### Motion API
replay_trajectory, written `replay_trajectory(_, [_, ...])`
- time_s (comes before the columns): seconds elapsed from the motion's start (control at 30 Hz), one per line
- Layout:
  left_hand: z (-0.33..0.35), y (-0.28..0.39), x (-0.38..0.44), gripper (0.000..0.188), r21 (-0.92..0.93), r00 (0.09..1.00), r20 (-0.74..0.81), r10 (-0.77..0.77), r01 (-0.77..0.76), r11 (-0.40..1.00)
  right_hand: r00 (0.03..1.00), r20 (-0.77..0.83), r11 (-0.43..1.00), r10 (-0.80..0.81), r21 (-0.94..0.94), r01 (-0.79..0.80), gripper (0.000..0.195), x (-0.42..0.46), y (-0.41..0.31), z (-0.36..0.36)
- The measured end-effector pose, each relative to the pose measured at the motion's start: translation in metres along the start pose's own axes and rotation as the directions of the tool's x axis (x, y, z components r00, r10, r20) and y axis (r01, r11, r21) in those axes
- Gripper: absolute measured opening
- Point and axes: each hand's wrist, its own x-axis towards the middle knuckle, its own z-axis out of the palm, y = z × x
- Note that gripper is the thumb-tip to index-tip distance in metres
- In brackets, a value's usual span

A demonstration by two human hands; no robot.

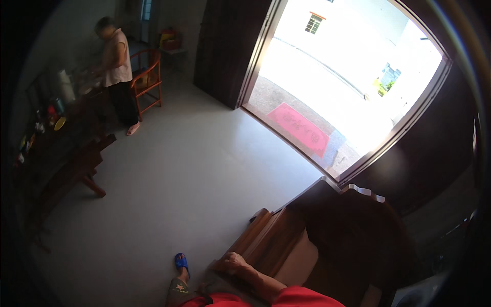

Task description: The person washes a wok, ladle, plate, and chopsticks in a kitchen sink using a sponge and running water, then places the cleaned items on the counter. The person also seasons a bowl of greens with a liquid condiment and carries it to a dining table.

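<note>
At the lower middle, my right hand [234,259] rests at the front end of a brown wooden armrest [262,241], its forearm coming from a red sleeve. The fingers look curled, but shadow hides whether they grip the wood. My left hand is out of view. Before me lies a pale smooth floor [172,165]. One of my feet, in a blue slipper [181,261], stands on it, below a dark trouser leg with a star print. Beside the armrest is a light brown seat cushion or panel [299,259].
At the upper left a person [117,61] stands facing a cluttered dark table, beside a reddish wooden armchair [147,82]. A dark wooden bench or table [76,169] stands at the left. An open doorway has a raised sill [287,142] and a red mat [301,128] outside.
</note>
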Motion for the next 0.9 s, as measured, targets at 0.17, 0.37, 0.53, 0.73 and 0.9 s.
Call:
replay_trajectory(0.17, [0.033,0.247,0.069,0.026,0.228,0.996,0.052,0.079,-0.089,0.970,0.933,-0.236,0.862,0.272,0.490,-0.128,0.037,0.035,0.000,-0.053])
replay_trajectory(0.37, [0.167,0.570,0.137,0.035,0.344,0.914,0.139,0.380,-0.405,0.847,0.809,-0.126,0.552,0.573,0.790,-0.268,0.054,0.045,0.037,-0.088])
replay_trajectory(0.53, [0.380,0.741,0.139,0.048,0.381,0.799,0.318,0.510,-0.600,0.703,0.730,-0.032,0.298,0.683,0.924,-0.239,0.056,0.068,0.089,-0.174])
replay_trajectory(0.73, [0.602,0.772,0.090,0.054,0.677,0.802,0.532,0.271,-0.595,0.432,0.609,-0.308,0.456,0.731,0.884,-0.100,0.055,0.106,0.191,-0.332])
replay_trajectory(0.9, [0.744,0.791,0.037,0.045,0.746,0.803,0.585,0.112,-0.587,0.315,0.336,-0.564,0.594,0.755,0.805,0.016,0.044,0.087,0.281,-0.472])
